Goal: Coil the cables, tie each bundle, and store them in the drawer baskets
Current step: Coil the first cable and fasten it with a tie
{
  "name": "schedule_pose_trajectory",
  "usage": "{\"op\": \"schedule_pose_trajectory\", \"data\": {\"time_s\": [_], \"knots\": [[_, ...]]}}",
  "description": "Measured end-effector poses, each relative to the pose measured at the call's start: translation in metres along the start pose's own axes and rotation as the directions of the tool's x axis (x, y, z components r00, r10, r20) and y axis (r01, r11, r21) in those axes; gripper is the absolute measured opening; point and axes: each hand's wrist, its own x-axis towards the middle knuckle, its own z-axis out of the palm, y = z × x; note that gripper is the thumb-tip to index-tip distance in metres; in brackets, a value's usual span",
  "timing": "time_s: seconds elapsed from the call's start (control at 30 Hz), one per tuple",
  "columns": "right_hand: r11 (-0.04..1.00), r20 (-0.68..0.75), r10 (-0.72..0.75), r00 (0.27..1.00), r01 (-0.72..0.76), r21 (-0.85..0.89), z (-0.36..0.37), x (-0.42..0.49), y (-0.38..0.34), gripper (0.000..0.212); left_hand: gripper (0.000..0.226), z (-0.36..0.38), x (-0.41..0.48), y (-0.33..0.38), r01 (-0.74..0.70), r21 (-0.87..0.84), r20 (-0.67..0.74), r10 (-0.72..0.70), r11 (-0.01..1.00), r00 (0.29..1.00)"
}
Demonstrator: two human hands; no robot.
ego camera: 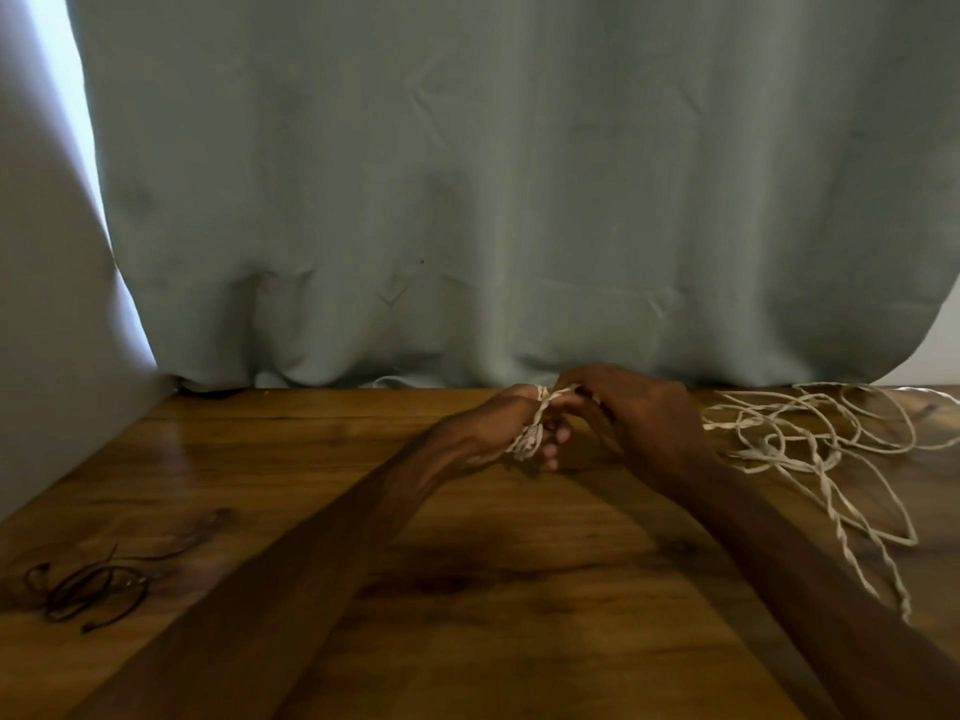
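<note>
Where the two forearms meet, slightly toward one o'clock from the centre of the table (pixel 467 589), the left hand (pixel 506 426) has several turns of the white cable (pixel 810 444) wound round it, its fingers curled about the small coil. How many turns there are is hard to tell through the blur. The right hand (pixel 641 415) sits just beside it at three o'clock, fingertips pinching a strand that runs to the coil; its palm faces down, so the grip itself is mostly hidden.

Most of the white cable lies loose on the table at three o'clock from the hands, in slack loops with twisted stretches, one length trailing toward five o'clock, where the right forearm covers part of it. Its ends cannot be made out.

A dark cable (pixel 85 589) lies in a thin tangle at eight o'clock, well apart from the hands, too blurred to identify further. Behind the table's far edge, a grey-green curtain (pixel 467 174) hangs at twelve o'clock.
</note>
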Motion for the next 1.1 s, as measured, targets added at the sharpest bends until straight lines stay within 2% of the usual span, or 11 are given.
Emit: {"op": "schedule_pose_trajectory", "data": {"time_s": [0.13, 0.23, 0.27, 0.37, 0.57, 0.67, 0.77, 0.83, 0.93, 1.03, 1.1], "knots": [[0.995, -0.03, 0.082, 0.996, -0.081, 0.055, -0.004, -0.003, 0.021, 0.03, 0.044, -0.007, 0.0, 0.0, 0.088, -0.141, 0.153, -0.067, 0.986, 0.986], [0.993, 0.034, 0.115, 0.993, -0.116, 0.037, -0.004, -0.009, 0.031, 0.028, 0.07, -0.005, -0.002, 0.005, 0.154, -0.156, 0.28, -0.106, 0.976, 0.954], [0.991, 0.057, 0.125, 0.991, -0.127, 0.032, -0.003, -0.011, 0.032, 0.027, 0.071, -0.002, -0.001, 0.007, 0.159, -0.159, 0.307, -0.104, 0.974, 0.946], [0.982, 0.144, 0.172, 0.975, -0.182, 0.059, -0.001, -0.015, 0.033, 0.028, 0.055, 0.005, -0.002, 0.013, 0.162, -0.179, 0.363, -0.088, 0.97, 0.928], [0.892, 0.349, 0.226, 0.91, -0.337, 0.301, 0.004, -0.014, 0.016, 0.029, 0.036, -0.001, -0.012, 0.023, 0.133, -0.225, 0.436, -0.023, 0.965, 0.9], [0.843, 0.465, 0.287, 0.838, -0.451, 0.293, 0.019, -0.019, 0.001, 0.015, 0.035, -0.004, -0.01, 0.025, 0.146, -0.365, 0.422, 0.023, 0.92, 0.907], [0.858, 0.51, 0.242, 0.826, -0.427, 0.284, 0.029, -0.021, -0.01, 0.01, 0.042, -0.002, -0.005, 0.026, 0.151, -0.482, 0.364, 0.04, 0.863, 0.931], [0.869, 0.54, 0.196, 0.819, -0.4, 0.292, 0.028, -0.019, -0.014, 0.009, 0.046, -0.001, -0.001, 0.025, 0.078, -0.526, 0.268, 0.078, 0.847, 0.96], [0.888, 0.589, 0.182, 0.787, -0.388, 0.245, 0.027, -0.016, -0.016, 0.014, 0.038, 0.001, -0.002, 0.022, -0.005, -0.55, 0.185, 0.128, 0.835, 0.974], [0.9, 0.59, 0.175, 0.788, -0.371, 0.228, 0.027, -0.016, -0.019, 0.01, 0.025, -0.002, -0.002, 0.021, -0.058, -0.49, 0.107, 0.126, 0.87, 0.986], [0.904, 0.575, 0.177, 0.799, -0.363, 0.227, 0.025, -0.014, -0.022, 0.026, 0.029, -0.008, -0.001, 0.02, -0.113, -0.469, 0.06, 0.159, 0.876, 0.985]]}}
